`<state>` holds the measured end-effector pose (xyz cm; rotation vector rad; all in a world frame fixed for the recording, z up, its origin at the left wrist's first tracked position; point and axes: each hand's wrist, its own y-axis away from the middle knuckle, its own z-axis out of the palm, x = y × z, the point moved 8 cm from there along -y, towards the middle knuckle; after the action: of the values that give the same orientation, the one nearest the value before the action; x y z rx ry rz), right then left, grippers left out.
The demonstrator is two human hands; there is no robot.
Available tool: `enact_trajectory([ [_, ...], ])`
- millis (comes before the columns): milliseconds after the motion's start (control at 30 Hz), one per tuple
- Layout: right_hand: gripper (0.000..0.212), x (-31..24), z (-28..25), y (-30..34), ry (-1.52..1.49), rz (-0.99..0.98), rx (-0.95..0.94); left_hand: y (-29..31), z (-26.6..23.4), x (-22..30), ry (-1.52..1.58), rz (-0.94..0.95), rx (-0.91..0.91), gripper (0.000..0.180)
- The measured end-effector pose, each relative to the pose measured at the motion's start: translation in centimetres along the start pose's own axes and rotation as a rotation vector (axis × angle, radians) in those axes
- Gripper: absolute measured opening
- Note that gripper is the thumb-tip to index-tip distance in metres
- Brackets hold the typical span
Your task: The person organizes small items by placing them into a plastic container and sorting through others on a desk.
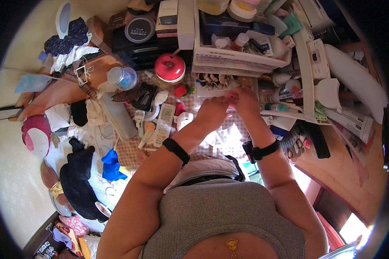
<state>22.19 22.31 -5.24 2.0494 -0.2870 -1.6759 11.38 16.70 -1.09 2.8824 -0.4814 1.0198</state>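
Note:
Both of my hands meet at the front of a pulled-out drawer (202, 91) in a white plastic organizer. Dark and cream hair ties, or things like them, lie in the drawer (218, 81). My left hand (215, 110) has its fingers bent and drawn together at the drawer's front edge. Close against it, my right hand (245, 102) is also curled, fingertips toward the left. Something small and pinkish seems to show between the fingertips, but I cannot make out what it is. A dark band circles each wrist.
Left of the hands are a white remote control (164, 125), a red-lidded pot (170, 68) and a clear jar (122, 78). The organizer (229, 57) holds bottles and boxes on top. A black pouch (317, 140) lies at the right. Clothes (78, 183) are heaped at the left.

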Motion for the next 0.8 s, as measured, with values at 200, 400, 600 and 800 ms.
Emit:
enact_trajectory([
  [200,0.016,-6.1,0.4,2.4,1.152,-0.384,0.250,2.9,-6.6,-0.4,0.101,-0.011,0.337,0.021],
  [400,0.011,-7.0,2.8,3.6,0.871,-0.503,0.152,5.8,-9.1,-10.0,-0.209,-0.506,0.369,0.021],
  [600,0.013,-7.1,5.4,5.1,0.834,-0.543,0.015,5.3,-7.0,-12.2,-0.255,-0.484,0.285,0.026],
  [800,0.013,-7.8,5.7,6.6,0.659,-0.626,-0.031,7.9,-8.4,-11.8,0.414,-0.610,0.472,0.026],
])
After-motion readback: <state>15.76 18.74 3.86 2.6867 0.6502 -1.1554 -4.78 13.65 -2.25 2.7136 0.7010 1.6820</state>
